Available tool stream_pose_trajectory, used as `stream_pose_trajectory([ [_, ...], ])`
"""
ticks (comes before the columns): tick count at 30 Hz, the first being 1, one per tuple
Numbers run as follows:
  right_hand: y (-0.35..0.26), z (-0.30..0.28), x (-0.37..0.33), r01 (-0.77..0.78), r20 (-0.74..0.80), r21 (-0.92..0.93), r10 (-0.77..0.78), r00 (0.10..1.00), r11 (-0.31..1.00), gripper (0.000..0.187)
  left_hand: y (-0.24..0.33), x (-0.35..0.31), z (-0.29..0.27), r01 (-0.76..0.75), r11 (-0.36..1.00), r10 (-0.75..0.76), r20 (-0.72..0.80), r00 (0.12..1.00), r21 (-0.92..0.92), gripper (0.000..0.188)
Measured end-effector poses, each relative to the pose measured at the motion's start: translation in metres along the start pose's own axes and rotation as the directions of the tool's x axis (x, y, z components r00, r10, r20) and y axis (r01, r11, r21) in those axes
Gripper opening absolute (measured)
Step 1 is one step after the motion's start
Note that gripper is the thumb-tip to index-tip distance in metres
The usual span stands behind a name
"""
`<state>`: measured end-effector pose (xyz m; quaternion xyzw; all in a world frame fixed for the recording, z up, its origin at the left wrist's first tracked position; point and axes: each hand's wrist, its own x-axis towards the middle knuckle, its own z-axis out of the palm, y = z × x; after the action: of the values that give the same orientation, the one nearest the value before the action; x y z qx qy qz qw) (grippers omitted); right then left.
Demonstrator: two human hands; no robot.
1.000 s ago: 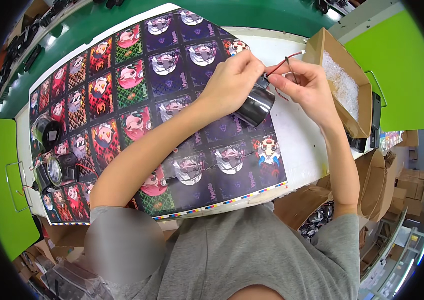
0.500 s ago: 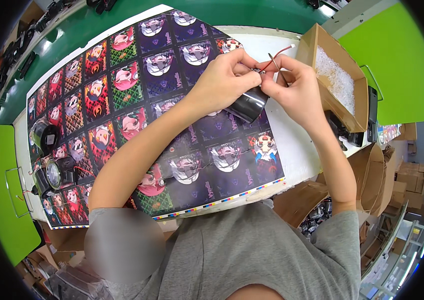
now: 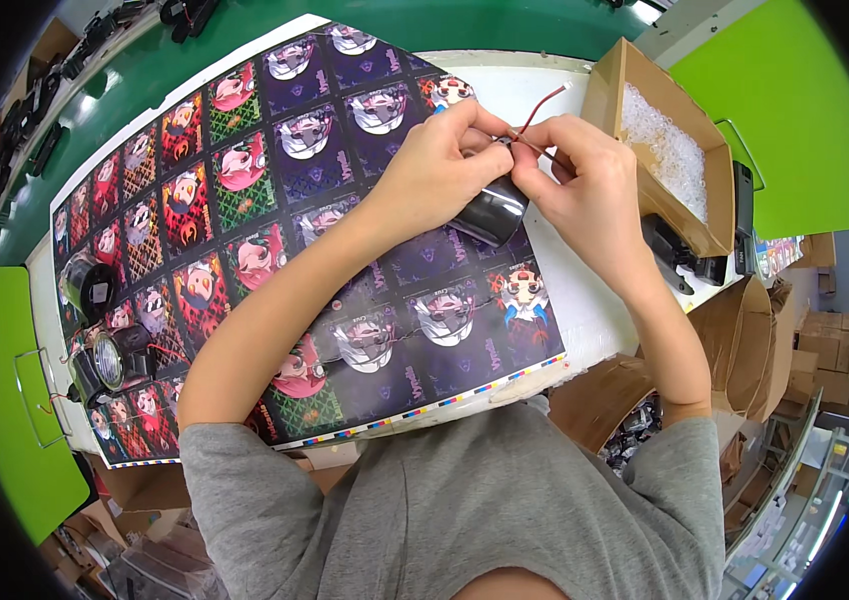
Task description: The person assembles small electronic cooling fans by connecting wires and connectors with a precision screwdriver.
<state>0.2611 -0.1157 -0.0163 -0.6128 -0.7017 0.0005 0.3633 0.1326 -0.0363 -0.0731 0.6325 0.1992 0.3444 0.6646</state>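
My left hand (image 3: 445, 165) is closed around the upper end of a glossy black cylindrical housing (image 3: 495, 212), which is tilted above the printed sheet. A thin red and black wire (image 3: 539, 108) with a small white plug rises from between my fingertips. My right hand (image 3: 585, 180) is closed in a pinch beside the housing's top. From its fingers a thin dark strip (image 3: 547, 154) reaches toward that end; its kind cannot be made out. My fingers hide where the wire meets the housing.
A sheet of printed cartoon cards (image 3: 245, 225) covers much of the white table. At its left lie a black round housing (image 3: 93, 285) and a lamp head (image 3: 108, 360) with wires. A cardboard box (image 3: 720, 190) of small clear pieces stands right, beside black parts (image 3: 667, 250).
My right fingers have closed in on the housing's top. The thin strip, upright before, now lies more level, and the wire's plug has shifted slightly up and left.
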Motion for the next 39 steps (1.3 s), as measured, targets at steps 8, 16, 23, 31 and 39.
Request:
stream_pose_trajectory([
  [8,-0.007,-0.024,-0.012,-0.038,0.128,0.008,0.037,0.991,0.999,0.024,0.003,-0.001,0.0,0.046,0.998,-0.047,-0.027,0.999,-0.033,0.02],
  [16,-0.011,-0.022,-0.013,0.034,0.166,-0.017,-0.03,0.986,0.999,0.025,0.007,-0.003,0.003,0.065,0.994,-0.065,0.007,0.998,-0.085,0.017],
  [23,-0.011,-0.017,-0.014,0.027,0.15,-0.059,-0.017,0.989,0.998,0.027,0.01,-0.009,0.014,0.081,0.98,-0.095,-0.069,0.993,-0.18,0.018],
  [31,-0.012,-0.012,-0.017,0.029,0.138,-0.124,-0.011,0.99,0.992,0.032,0.004,-0.009,0.018,-0.005,0.983,-0.023,-0.15,0.988,-0.183,0.015],
  [39,-0.012,-0.004,-0.023,0.052,0.024,-0.2,-0.048,0.999,0.978,0.028,0.005,-0.01,0.021,-0.09,0.995,0.099,-0.203,0.974,0.054,0.012],
])
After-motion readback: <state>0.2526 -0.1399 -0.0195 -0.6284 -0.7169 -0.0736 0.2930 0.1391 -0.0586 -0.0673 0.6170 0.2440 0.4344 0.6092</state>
